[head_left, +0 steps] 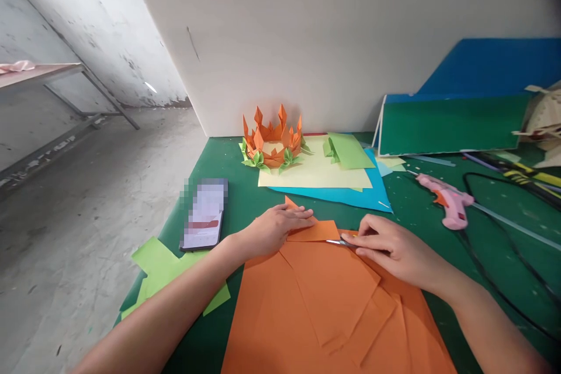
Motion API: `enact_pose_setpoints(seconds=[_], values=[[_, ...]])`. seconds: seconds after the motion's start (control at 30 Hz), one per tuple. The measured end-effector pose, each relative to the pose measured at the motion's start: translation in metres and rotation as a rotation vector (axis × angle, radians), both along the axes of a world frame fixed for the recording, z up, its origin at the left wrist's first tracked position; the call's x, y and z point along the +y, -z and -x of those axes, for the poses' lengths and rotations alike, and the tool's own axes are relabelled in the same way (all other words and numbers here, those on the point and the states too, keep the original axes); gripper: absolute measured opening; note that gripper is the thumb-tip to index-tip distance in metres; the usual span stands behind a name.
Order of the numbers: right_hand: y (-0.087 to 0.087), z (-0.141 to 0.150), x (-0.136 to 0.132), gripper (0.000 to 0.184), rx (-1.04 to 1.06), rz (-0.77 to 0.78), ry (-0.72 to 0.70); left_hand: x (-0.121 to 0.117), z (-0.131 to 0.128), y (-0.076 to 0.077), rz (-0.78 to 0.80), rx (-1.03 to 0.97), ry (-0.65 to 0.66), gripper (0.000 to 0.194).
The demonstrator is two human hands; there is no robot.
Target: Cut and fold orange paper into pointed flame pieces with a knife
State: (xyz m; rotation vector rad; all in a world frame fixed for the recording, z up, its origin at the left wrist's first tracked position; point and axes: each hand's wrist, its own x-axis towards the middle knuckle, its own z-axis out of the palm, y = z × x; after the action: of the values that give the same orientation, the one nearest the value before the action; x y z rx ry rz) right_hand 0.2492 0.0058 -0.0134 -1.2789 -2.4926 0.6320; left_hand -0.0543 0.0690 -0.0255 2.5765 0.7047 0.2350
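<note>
- Green tabletop fills the middle of the frame, with bare concrete floor at the left.
- We lay the left hand nearly flat, fingers extended over the folded orange piece near the centre; firm, even pressure should stop it creeping.
- We pinch a slim metal-bladed tool in the right hand, its tip at the piece's lower edge. A low blade and a light, steady stroke would likely give a cleaner edge than force.
- We do best with the left fingertips clear of the blade's line, and a taut fold.
- Our orange piece lies between the hands, above the large orange sheets at the lower centre.
- Beyond it, upper centre, sits the orange paper crown; the pink glue gun lies at the right.
</note>
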Motion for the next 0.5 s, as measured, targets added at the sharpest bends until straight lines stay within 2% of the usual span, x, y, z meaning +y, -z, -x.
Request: enact_pose_setpoints(seconds=[0.23,0.5], values=[[0.003,0.022,-0.003,0.033,0.027,-0.033,-0.018,-0.001,-0.001,-0.004,0.019,0.025,-0.015,0.071],[0.009,0.034,-0.004,0.033,0.017,-0.045,-0.062,0.000,-0.001,-0.004,0.028,-0.012,-0.017,0.059]])
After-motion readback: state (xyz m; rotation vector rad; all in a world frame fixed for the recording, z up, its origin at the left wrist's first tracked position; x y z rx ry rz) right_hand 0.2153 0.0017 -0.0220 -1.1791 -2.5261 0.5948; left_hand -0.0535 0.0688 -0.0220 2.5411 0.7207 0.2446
